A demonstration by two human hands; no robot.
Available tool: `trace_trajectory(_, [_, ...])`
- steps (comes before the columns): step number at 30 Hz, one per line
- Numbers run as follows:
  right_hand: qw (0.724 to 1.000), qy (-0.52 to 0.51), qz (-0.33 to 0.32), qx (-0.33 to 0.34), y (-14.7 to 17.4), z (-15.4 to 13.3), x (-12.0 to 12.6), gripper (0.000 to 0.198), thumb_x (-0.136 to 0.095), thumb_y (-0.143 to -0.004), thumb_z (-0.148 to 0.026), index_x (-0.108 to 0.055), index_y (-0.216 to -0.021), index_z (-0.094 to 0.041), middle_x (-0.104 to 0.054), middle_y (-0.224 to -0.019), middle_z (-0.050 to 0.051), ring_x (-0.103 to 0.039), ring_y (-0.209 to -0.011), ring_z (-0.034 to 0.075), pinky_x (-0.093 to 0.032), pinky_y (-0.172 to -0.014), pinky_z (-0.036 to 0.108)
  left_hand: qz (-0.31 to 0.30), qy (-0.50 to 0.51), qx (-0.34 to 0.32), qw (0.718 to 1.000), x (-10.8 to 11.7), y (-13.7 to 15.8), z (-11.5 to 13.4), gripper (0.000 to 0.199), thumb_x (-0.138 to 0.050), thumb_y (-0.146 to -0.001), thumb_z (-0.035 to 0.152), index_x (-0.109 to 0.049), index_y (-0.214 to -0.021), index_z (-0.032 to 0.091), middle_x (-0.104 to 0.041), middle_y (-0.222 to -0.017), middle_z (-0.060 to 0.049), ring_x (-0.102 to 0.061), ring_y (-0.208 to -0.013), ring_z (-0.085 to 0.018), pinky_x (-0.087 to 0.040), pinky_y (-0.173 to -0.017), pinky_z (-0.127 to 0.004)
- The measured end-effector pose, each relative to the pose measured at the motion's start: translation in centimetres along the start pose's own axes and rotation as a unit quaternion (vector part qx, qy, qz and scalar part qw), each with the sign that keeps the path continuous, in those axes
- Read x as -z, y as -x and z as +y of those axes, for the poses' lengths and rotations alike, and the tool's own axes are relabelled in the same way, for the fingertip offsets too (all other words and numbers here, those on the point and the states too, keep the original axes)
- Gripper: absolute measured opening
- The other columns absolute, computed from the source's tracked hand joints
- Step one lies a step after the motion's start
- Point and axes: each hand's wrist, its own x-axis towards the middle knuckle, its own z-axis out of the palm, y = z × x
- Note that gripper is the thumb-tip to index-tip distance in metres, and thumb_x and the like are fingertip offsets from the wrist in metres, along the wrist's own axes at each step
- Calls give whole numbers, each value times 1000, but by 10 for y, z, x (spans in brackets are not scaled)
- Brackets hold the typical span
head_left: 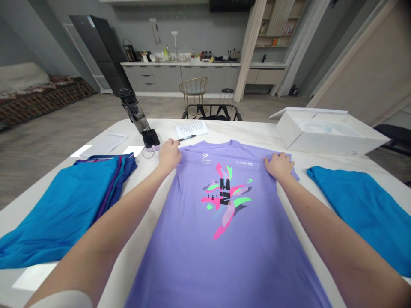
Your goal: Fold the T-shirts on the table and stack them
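A purple T-shirt (pixel 195 239) lies front side up on the white table, its collar toward the far edge. Its chest carries a colourful print and small white lettering. My left hand (pixel 170 155) is closed on the sleeve at the shirt's left shoulder as I see it, its fingertips partly hidden. Over on the opposite sleeve, my right hand (pixel 279 166) has its fingers curled into the purple cloth. The shirt's lower end runs out of view at the bottom.
Folded blue clothes (pixel 73 192) are stacked at left; another folded blue garment (pixel 362 205) lies at right. An open white box (pixel 334 141) stands far right. A clear bottle (pixel 138 117), a black device (pixel 150 138), a pen (pixel 186 138) and a printed sheet (pixel 201 128) sit beyond the left hand.
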Motion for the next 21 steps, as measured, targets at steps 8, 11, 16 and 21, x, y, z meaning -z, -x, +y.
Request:
trace_trajectory(8, [990,-81,-8,116,-31,-84,-6,49,-46,-100,-39,-59,-143,-19,-53,-144,19,-48,-131,36,-42,-106,54,-106,4,-34,994,-55,-61,65,41,-41,-100,29,-59,-133,13,-59,-137,-21,-51,-131,-37,-38,-107,-53])
trace_trajectory(11, [994,-77,-32,71,-43,-96,-12,50,-50,-99,-44,-60,-140,-19,-55,-140,22,-53,-127,37,-45,-102,52,-126,-6,-13,992,-72,-83,72,36,-46,-98,28,-65,-125,12,-61,-133,-23,-54,-128,-37,-42,-104,-50])
trace_trajectory(16, [993,-88,-58,55,-56,-99,-22,35,-46,-102,-38,-67,-122,-20,-70,-119,17,-63,-115,31,-46,-96,42,-174,25,40,984,-89,-104,85,35,-38,-99,23,-65,-121,15,-69,-121,-22,-66,-114,-34,-49,-92,-45])
trace_trajectory(21, [994,-105,-2,-10,-76,-109,-28,36,-40,-102,-34,-66,-122,-18,-72,-112,19,-66,-109,34,-46,-92,42,-105,90,59,989,-98,-124,101,37,-32,-103,27,-58,-127,15,-69,-118,-22,-66,-113,-36,-49,-91,-46])
